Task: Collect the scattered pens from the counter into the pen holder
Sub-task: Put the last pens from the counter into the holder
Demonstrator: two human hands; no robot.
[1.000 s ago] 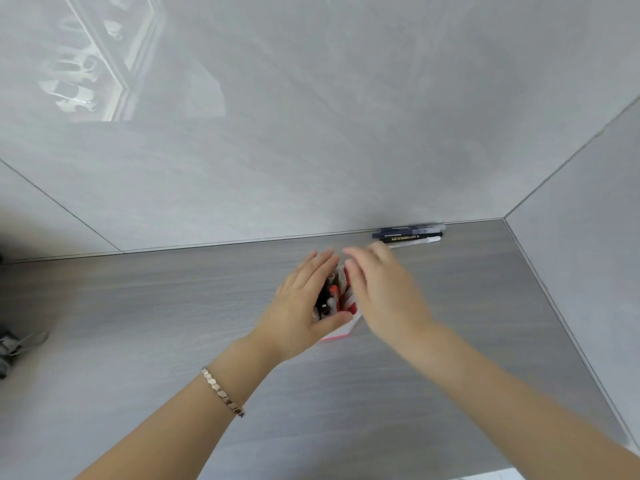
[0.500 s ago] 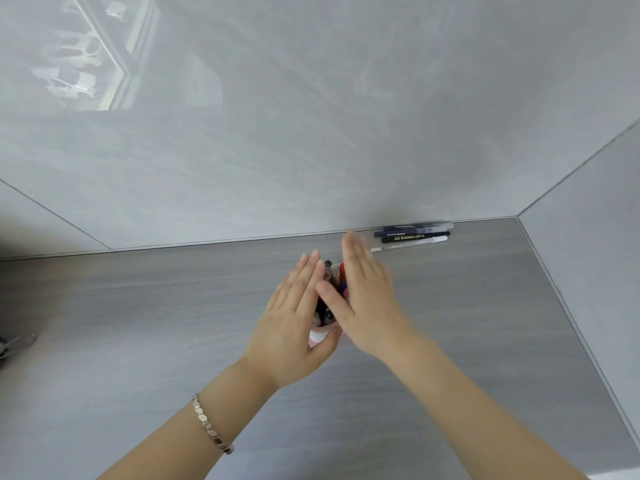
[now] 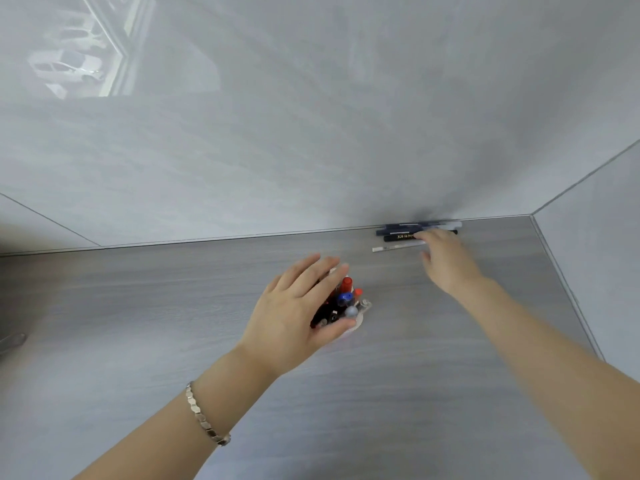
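A pen holder (image 3: 356,322) stands in the middle of the grey wood-grain counter (image 3: 138,306), mostly hidden by my left hand (image 3: 298,306), which wraps its left side. Several pens (image 3: 346,296) with red, blue and grey caps stick out of it. By the back wall lie a white pen (image 3: 391,248), a black pen (image 3: 398,237) and dark blue pens (image 3: 394,229). My right hand (image 3: 446,261) is stretched out over their right ends, fingers on or just above them; the hand is blurred and its grip is unclear.
Glossy grey walls close the counter at the back and on the right, forming a corner (image 3: 531,216) just beyond the loose pens. A dark object (image 3: 10,341) peeks in at the left edge.
My right hand has left the pen holder and moved up and right to the pens by the wall. My left hand has stayed on the holder.
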